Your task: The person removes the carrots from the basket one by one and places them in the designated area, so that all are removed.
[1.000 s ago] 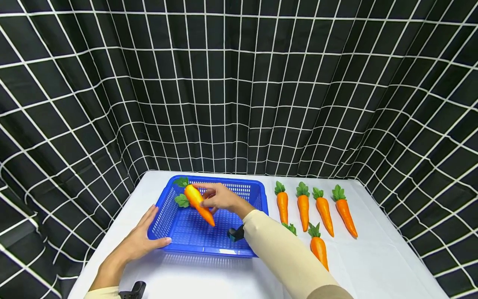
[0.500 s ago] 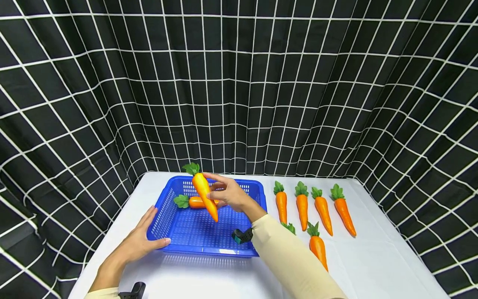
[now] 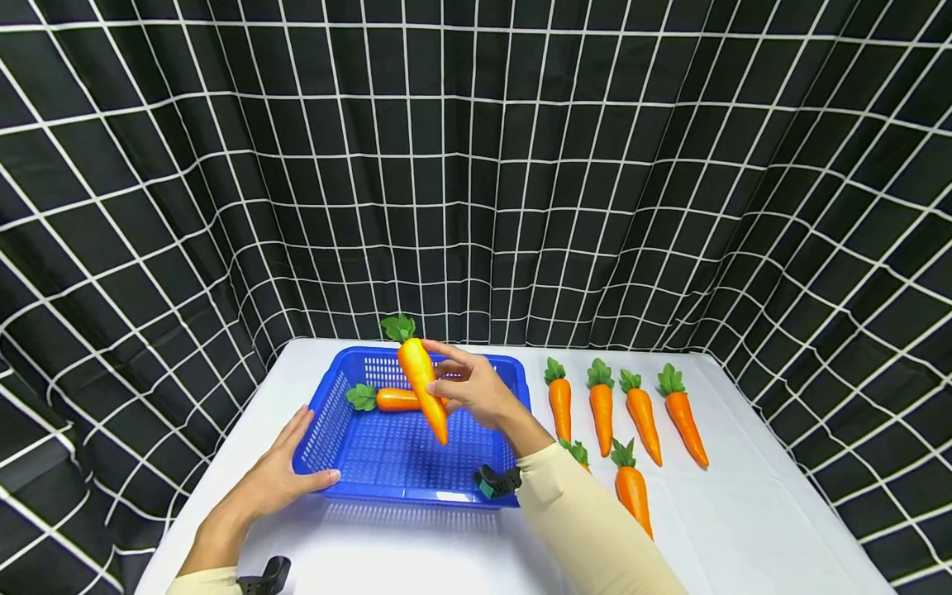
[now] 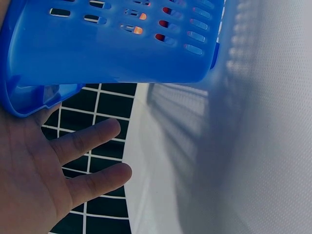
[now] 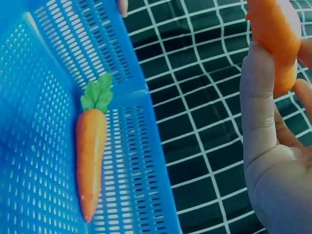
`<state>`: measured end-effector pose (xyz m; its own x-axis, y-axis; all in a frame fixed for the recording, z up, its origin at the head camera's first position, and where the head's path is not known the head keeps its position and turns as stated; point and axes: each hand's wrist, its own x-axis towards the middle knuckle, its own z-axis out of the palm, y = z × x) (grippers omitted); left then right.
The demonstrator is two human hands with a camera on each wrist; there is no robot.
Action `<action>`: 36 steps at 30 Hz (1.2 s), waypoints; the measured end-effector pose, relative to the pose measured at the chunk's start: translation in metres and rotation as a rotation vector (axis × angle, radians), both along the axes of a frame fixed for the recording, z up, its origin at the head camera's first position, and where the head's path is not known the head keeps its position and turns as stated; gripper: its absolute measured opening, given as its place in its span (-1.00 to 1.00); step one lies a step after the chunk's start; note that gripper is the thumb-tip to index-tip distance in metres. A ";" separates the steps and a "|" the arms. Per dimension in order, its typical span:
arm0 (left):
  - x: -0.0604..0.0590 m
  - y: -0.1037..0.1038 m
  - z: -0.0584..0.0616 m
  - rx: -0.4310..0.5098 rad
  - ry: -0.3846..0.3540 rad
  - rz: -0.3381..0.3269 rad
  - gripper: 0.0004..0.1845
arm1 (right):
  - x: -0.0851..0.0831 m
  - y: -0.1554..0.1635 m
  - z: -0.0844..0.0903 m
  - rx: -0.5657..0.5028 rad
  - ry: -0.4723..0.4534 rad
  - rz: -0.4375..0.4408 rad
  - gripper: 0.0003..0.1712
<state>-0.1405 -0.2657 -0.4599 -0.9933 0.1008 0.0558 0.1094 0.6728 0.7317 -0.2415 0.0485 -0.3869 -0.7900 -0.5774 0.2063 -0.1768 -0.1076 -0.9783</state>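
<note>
Right hand (image 3: 476, 388) pinching carrot (image 3: 424, 387), now lifting it higher above blue basket (image 3: 335, 430) than a second ago. Second carrot (image 3: 394, 400) lying inside. Left hand (image 3: 278, 475), fingers spread, bracing basket's near corner on counter (image 3: 372, 545).

Your right hand (image 3: 472, 387) is raised at twelve o'clock, fingers and thumb curled in a pinch, its sleeved forearm running back toward five o'clock; your left hand (image 3: 278, 475) lies flat at nine o'clock, fingers straight, thumb spread toward three o'clock.
</note>
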 end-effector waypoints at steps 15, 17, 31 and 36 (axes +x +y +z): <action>0.000 0.000 0.001 0.002 0.002 0.003 0.18 | 0.018 0.025 0.014 -0.143 0.047 -0.002 -0.28; 0.000 0.000 0.001 0.000 0.006 0.002 0.18 | 0.020 0.030 0.014 -0.156 0.055 -0.007 -0.28; -0.002 -0.002 0.000 -0.002 0.002 0.006 0.18 | 0.035 0.066 0.027 -0.173 0.127 -0.074 -0.27; -0.001 -0.001 0.000 -0.002 0.006 -0.002 0.18 | 0.039 0.080 0.029 -0.167 0.160 -0.099 -0.27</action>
<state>-0.1413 -0.2666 -0.4599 -0.9928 0.1028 0.0613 0.1148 0.6743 0.7294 -0.2021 0.1283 -0.3579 -0.7903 -0.4467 0.4193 -0.3458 -0.2398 -0.9072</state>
